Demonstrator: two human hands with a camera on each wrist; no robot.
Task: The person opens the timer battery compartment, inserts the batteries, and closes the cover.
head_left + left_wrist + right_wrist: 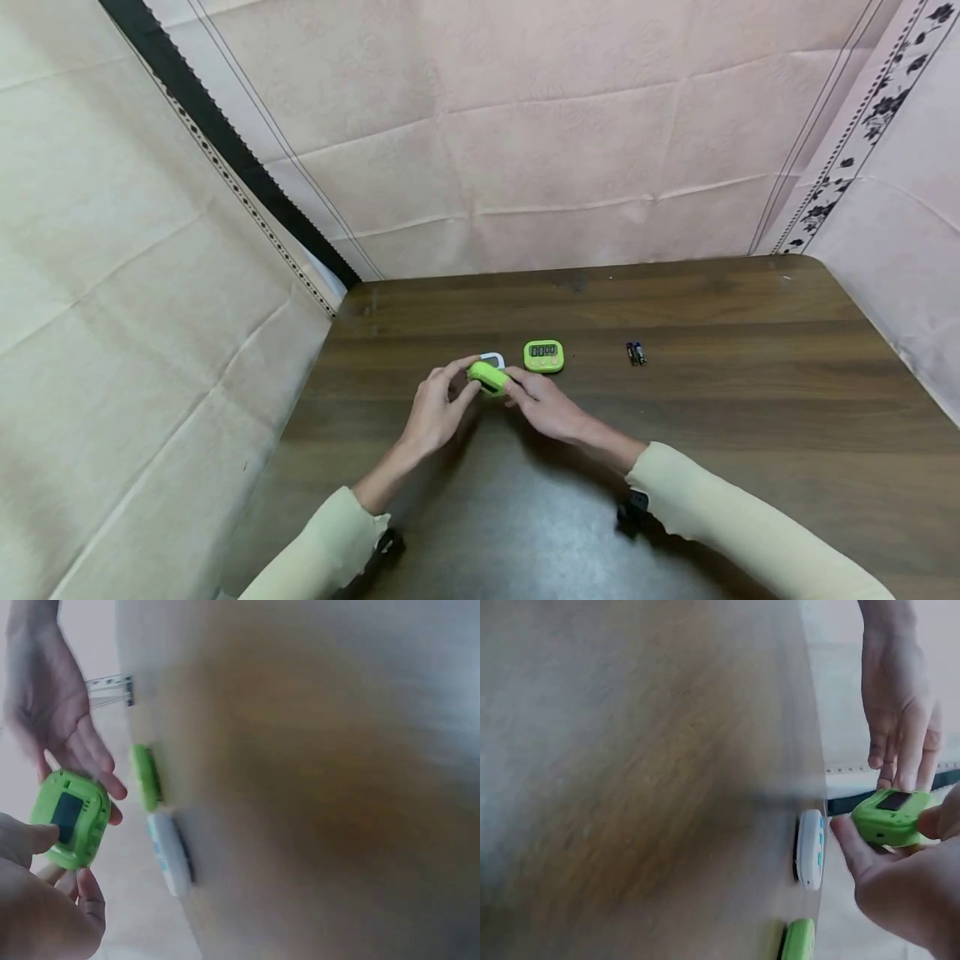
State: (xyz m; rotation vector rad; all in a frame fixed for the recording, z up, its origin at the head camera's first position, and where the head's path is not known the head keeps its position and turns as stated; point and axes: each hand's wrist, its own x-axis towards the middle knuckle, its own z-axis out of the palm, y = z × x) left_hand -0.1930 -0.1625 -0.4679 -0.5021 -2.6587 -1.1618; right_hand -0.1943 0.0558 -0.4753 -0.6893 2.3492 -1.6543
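Observation:
A green device (489, 377) with a dark panel on its back is held above the table between both hands. My left hand (437, 410) pinches its left side; in the left wrist view the thumb lies by the dark panel (67, 815). My right hand (551, 407) grips the right side with thumb and fingers. Just behind the held device lies a white device (492, 359), partly covered by it in the head view. To its right, a second green device (543, 356) rests on the table with its display facing up.
Two small dark batteries (636, 353) lie on the wooden table (720, 375), right of the devices. Pale patterned cloth (555, 150) hangs behind the table's far edge and along both sides.

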